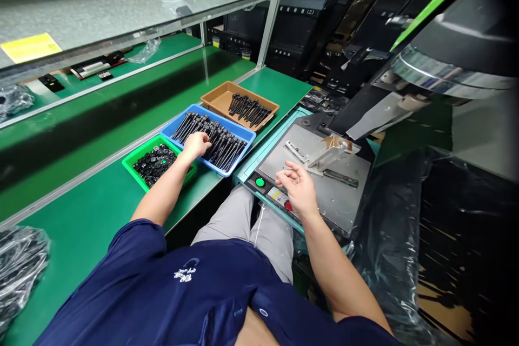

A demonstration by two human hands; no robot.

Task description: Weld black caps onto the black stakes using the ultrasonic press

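Note:
My left hand point(197, 146) reaches over the near side of the blue tray point(226, 171), its fingers bent together at the black rod-like parts point(221, 140); what they grip, if anything, is hidden. My right hand point(298, 186) hovers above the front of the machine's metal plate point(343, 203), fingers partly curled and apart, with nothing seen in it. A green tray point(128, 162) of small black parts lies beside my left forearm. Behind the blue tray, a brown tray point(214, 98) holds more black rods. A metal fixture point(330, 151) stands on the plate beyond my right hand.
A green button point(259, 182) and a red button point(288, 206) sit on the machine's front edge. The machine head point(454, 48) overhangs at the right. A shelf point(121, 11) spans the upper left. Plastic bags point(20, 270) lie at the bench's left.

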